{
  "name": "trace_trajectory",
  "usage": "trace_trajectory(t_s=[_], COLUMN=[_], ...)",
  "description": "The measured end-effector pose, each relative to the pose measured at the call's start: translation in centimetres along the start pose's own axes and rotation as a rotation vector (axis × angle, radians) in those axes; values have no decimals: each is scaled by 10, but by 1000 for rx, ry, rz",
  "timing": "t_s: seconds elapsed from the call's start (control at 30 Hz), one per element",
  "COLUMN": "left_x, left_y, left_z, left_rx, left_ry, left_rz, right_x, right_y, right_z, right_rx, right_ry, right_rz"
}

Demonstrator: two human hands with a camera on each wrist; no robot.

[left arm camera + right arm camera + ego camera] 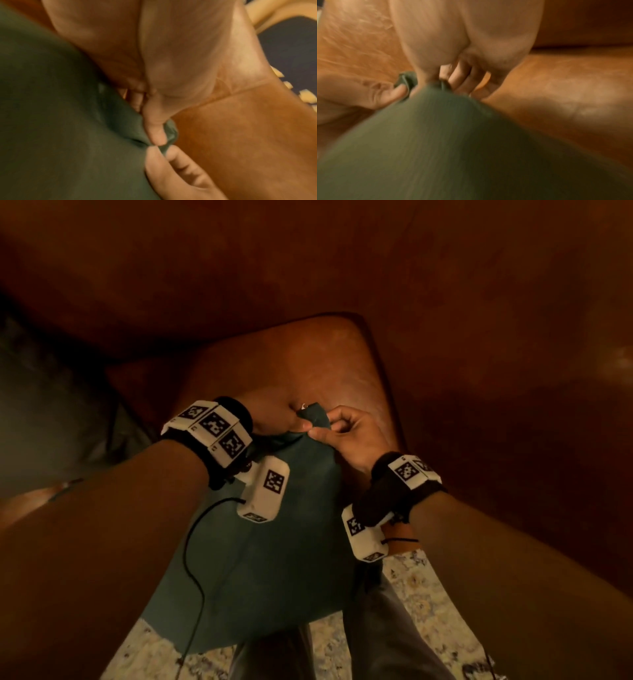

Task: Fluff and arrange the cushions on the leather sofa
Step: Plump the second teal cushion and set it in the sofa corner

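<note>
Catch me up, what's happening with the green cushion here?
A person is working on the green cushion at the brown leather sofa. Both hands pinch the same top corner: the left hand and the right hand meet there, thumbs nearly touching in the left wrist view. The cushion hangs toward the person over a patterned rug, its pinched corner over the sofa seat. It is not yet set in place.

My left hand (274, 412) and right hand (352, 436) crowd the green cushion's (267, 559) top corner, leaving no gap between them. The leather seat (308, 361) beyond lies open; the sofa back (308, 268) closes off the far side.
</note>
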State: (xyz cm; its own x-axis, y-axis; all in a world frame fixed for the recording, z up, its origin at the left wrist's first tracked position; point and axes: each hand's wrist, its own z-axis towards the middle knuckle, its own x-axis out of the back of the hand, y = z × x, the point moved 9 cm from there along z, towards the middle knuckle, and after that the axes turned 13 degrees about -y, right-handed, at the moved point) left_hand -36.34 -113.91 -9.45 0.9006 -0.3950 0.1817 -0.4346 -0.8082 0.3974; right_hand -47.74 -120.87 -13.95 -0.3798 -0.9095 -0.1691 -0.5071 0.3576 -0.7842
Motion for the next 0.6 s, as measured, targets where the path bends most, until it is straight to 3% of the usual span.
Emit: trace_trajectory(t_s=[0.13,0.23,0.33,0.4,0.47,0.6], left_x=[31,45,38,34,48,52], left_y=[15,16,3,-1,-7,-41], left_z=[-12,-13,-2,2,-1,-29], left_rx=[-44,-91,-60,12,50,139], left_ry=[203,319,178,128,315,702], left_rz=[91,26,-212,-86,-31,-278], right_x=[-7,1,13,10,2,9], right_y=[-4,0,7,17,25,20], right_z=[-2,-2,-5,-11,-14,-13], right_rx=[20,30,16,-38,-96,-81], right_ry=[-165,-114,54,78,48,111], right_rz=[-6,-59,-145,-101,-99,-120])
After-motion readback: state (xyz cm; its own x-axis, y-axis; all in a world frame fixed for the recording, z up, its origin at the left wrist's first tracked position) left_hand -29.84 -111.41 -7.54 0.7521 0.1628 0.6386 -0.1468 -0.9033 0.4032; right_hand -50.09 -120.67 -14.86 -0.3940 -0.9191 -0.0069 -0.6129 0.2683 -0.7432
